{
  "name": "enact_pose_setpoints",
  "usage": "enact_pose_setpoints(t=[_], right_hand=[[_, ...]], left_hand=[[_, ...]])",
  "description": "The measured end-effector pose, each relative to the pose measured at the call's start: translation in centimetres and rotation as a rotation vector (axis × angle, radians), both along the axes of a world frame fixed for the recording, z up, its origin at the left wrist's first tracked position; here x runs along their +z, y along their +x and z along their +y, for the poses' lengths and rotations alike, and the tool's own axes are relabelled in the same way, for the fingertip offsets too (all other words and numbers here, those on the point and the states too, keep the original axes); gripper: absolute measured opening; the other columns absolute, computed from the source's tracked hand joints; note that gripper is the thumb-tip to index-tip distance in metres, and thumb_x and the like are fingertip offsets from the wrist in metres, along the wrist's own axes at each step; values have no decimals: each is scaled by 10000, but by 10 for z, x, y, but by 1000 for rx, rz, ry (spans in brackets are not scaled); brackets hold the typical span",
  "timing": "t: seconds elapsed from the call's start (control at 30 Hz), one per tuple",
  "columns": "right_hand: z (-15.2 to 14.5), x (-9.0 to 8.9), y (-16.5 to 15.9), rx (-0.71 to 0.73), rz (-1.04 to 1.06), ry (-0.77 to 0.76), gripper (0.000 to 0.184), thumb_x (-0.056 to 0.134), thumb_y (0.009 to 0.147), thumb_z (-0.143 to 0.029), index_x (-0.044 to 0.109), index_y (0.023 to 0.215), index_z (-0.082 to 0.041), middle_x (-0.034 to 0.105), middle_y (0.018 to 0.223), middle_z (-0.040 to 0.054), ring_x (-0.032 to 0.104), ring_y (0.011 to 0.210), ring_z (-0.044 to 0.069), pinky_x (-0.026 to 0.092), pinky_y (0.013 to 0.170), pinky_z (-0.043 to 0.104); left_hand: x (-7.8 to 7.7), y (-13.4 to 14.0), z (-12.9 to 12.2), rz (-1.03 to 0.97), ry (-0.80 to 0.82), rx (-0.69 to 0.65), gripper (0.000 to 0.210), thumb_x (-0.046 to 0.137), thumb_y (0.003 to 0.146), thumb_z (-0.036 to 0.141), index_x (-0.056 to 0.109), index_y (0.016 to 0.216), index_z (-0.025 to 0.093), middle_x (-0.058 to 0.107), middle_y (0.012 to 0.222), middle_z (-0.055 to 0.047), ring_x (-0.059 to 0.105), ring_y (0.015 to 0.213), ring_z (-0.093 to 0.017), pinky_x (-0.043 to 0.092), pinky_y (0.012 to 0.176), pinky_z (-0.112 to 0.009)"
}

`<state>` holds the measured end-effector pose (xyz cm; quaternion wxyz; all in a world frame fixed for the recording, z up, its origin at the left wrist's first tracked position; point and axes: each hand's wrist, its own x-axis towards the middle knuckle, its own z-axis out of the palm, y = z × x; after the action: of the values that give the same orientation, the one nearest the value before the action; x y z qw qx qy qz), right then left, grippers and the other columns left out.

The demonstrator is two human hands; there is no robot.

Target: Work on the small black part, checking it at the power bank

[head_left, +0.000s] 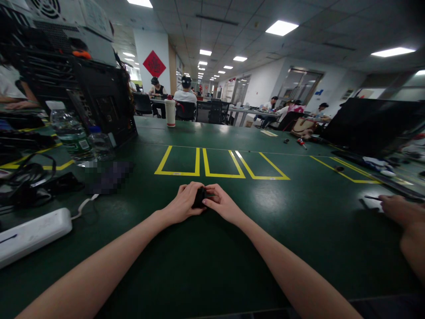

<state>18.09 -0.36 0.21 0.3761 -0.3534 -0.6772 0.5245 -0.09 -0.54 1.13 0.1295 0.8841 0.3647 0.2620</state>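
A small black object (199, 197) sits between my two hands, low over the green table (212, 257); its kind I cannot make out, since my fingers hide most of it. My left hand (184, 201) is wrapped round its left and upper side. From the right, my right hand (222, 203) pinches its edge with thumb and fingers. Just beyond my hands, yellow tape (177, 173) marks several open-sided boxes on the table.
Left are a white power strip (36, 235), a water bottle (71, 135) and a black computer case (99, 95). A white cup (170, 113) stands at the far edge. On the right, another person's hand (400, 210) holds a thin dark tool near a monitor (370, 126).
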Motion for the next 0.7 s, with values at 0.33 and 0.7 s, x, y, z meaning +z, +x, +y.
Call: enact_pose_setpoints(t=[0.33, 0.7], right_hand=[[-4, 3, 3, 84, 50, -19, 329, 642, 694, -158, 436, 944, -214, 506, 1059, 20, 523, 1052, 179, 436, 914, 384], [0, -3, -2, -23, 8, 52, 315, 605, 736, -225, 447, 1008, -208, 502, 1053, 44, 547, 983, 180, 461, 854, 377]], left_hand=[[-2, -1, -2, 15, 43, 1, 526, 581, 739, 222, 287, 1176, 232, 431, 1143, -70, 438, 1063, -238, 291, 941, -435], [-4, -1, 1, 56, 118, -9, 532, 567, 763, 236, 257, 1195, 214, 424, 1167, -91, 407, 1104, -239, 277, 955, -434]])
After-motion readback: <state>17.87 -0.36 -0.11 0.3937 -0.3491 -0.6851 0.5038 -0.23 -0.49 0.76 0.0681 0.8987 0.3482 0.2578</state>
